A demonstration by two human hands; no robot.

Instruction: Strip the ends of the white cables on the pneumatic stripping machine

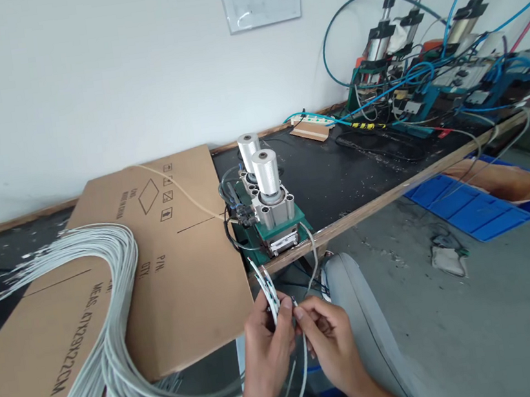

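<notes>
My left hand (267, 341) is closed round a few white cables (267, 289), whose ends stick up above the thumb. Close against it, my right hand (326, 333) pinches the end of a single white cable (305, 366) between thumb and finger. That cable curves down between the hands. Just beyond the hands, at the table's edge, stands a small green-based machine (273, 207) with two silver cylinders. A thick bundle of white-grey cables (123, 289) lies in a loop on flat cardboard (198, 285) at the left.
More pneumatic machines (382, 46) with blue hoses stand at the back right of the black table (316, 179). A power strip (316, 119) lies near the wall. On the floor at the right is a blue bin (483, 222). The person's leg (360, 309) is beside the right hand.
</notes>
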